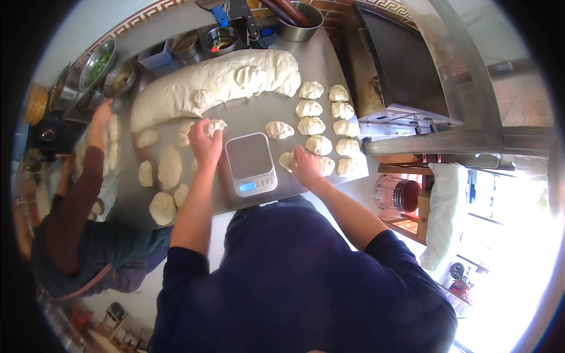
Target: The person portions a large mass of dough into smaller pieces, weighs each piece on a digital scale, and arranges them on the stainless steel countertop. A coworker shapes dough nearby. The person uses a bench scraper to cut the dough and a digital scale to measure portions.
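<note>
My left hand point(206, 143) has its fingers closed on a small lump of dough point(216, 126), left of a digital kitchen scale point(250, 156) with a lit display and a bare platform. On the other side of the scale, my right hand point(306, 167) grips a dough piece point(287, 161) low over the steel table. A long slab of dough point(190, 90) lies behind both hands, with small lumps on top. Portioned dough pieces point(311, 126) stand in two columns at the right, and one single piece point(279, 130) lies beside the scale.
A co-worker's arm point(95, 141) reaches over the table's left side, near flattened dough pieces point(162, 208). Bowls, a bowl of chopped greens point(99, 66), a cleaver point(245, 17) and a steel pot point(304, 33) line the back. A dark metal appliance point(397, 66) stands right of the table.
</note>
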`<action>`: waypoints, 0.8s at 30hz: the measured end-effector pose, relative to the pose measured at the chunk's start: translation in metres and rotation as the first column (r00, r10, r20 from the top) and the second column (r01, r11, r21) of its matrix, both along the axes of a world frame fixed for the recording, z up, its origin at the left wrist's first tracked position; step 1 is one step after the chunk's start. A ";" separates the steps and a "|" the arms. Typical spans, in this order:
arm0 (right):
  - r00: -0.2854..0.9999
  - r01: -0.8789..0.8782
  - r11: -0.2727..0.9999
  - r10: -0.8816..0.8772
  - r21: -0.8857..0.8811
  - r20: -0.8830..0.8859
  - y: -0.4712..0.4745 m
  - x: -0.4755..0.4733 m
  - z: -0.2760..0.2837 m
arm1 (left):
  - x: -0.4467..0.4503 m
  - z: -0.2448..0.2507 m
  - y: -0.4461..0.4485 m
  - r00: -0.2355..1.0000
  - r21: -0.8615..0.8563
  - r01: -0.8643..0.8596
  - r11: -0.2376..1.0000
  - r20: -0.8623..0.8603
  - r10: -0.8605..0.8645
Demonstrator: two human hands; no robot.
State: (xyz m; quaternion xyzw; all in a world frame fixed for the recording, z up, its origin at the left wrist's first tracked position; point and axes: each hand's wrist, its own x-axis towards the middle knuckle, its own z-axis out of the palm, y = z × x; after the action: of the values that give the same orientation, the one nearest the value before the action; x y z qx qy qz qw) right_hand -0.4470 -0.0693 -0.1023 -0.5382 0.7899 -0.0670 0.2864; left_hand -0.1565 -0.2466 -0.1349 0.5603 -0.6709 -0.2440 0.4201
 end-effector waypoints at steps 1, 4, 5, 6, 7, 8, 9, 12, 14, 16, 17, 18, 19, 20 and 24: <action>0.998 -0.043 0.999 0.043 0.000 0.044 -0.007 -0.006 0.000 | 0.005 -0.001 0.014 0.997 -0.042 -0.026 0.999 0.074 0.029; 0.971 -0.077 0.994 0.092 -0.077 0.221 -0.031 -0.016 0.003 | 0.009 0.001 0.072 0.997 0.149 0.028 0.988 -0.075 -0.017; 0.981 -0.101 0.949 0.145 -0.299 0.128 -0.041 -0.013 0.001 | 0.006 0.003 0.095 0.999 0.144 0.024 0.989 0.018 -0.027; 0.984 -0.142 0.834 0.179 -0.533 0.018 -0.051 -0.010 -0.003 | 0.004 0.004 0.116 0.998 0.131 0.016 0.991 0.064 -0.025; 0.973 -0.224 0.671 0.201 -0.707 -0.118 -0.062 -0.006 -0.006 | 0.003 0.006 0.133 0.994 0.099 0.052 0.994 0.096 -0.061; 0.958 -0.285 0.645 0.222 -0.709 -0.183 -0.073 -0.003 -0.010 | 0.003 0.008 0.149 0.989 0.087 0.083 0.993 0.112 -0.093; 0.927 -0.376 0.625 0.260 -0.684 -0.271 -0.085 0.001 -0.014 | 0.005 0.009 0.160 0.984 0.075 0.119 0.990 0.127 -0.128; 0.990 -0.056 0.900 0.105 -0.433 0.090 -0.120 0.014 -0.013 | 0.014 0.012 0.178 0.981 0.112 0.097 0.989 0.154 -0.114; 0.949 0.110 0.983 -0.060 -0.145 0.310 -0.130 0.025 -0.002 | 0.023 0.012 0.176 0.978 0.073 0.040 0.996 0.199 -0.054; 0.939 -0.078 0.944 0.177 -0.321 0.294 -0.122 0.046 0.010 | 0.029 0.010 0.170 0.976 0.043 0.004 0.999 0.217 -0.014; 0.911 -0.170 0.876 0.314 -0.452 0.266 -0.113 0.057 0.016 | 0.030 0.009 0.166 0.983 0.067 0.014 0.998 0.180 -0.026; 0.911 -0.259 0.865 0.367 -0.430 0.188 -0.105 0.066 0.021 | 0.031 0.008 0.162 0.990 0.080 0.024 0.996 0.133 -0.035; 0.888 -0.359 0.821 0.447 -0.443 0.109 -0.095 0.073 0.023 | 0.031 0.008 0.160 0.996 0.101 0.040 0.994 0.077 -0.048; 0.850 -0.468 0.782 0.525 -0.411 0.033 -0.087 0.077 0.024 | 0.031 0.007 0.157 0.998 0.127 0.051 0.991 0.034 -0.056; 0.950 -0.239 0.800 0.309 -0.551 0.038 -0.052 0.060 0.008 | 0.024 0.004 0.153 0.995 0.047 0.090 0.995 0.026 -0.092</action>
State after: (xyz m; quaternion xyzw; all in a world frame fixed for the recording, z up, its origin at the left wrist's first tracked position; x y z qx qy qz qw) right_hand -0.3873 -0.1216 -0.0942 -0.7000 0.6329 -0.2780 0.1792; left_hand -0.1324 -0.0935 -0.1309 0.5419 -0.6958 -0.2702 0.3863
